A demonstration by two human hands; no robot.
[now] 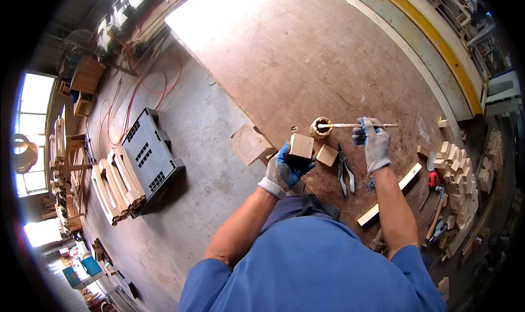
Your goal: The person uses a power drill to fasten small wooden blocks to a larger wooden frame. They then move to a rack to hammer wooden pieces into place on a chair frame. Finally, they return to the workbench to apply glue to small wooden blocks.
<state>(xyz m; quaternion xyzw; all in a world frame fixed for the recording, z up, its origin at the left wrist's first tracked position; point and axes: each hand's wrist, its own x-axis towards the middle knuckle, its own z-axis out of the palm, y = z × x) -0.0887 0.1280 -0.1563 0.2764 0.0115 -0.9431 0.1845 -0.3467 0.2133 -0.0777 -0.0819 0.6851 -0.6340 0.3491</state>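
My left hand (280, 174), in a grey work glove with blue on the fingers, is closed around a pale wooden block (302, 145) at the near edge of the workbench. In my right hand (375, 146), gloved alike, a thin stick-like brush (345, 125) is pinched and lies nearly level. Its left end reaches into a small round pot (313, 129) with a crusted, yellowish rim; the pot's contents are hard to make out. Just right of the held block, a second wooden block (327, 155) rests on the bench. Pliers (343, 172) with grey handles lie beside it.
Near my right forearm are a long wooden strip (389, 197) and small nail-like pieces (371, 185). Further right stand stacked wood blocks (459, 172), a red tape measure (433, 179) and a hammer (436, 216). Wooden frames (117, 186) lean by a dark plastic pallet (146, 153) on the left floor.
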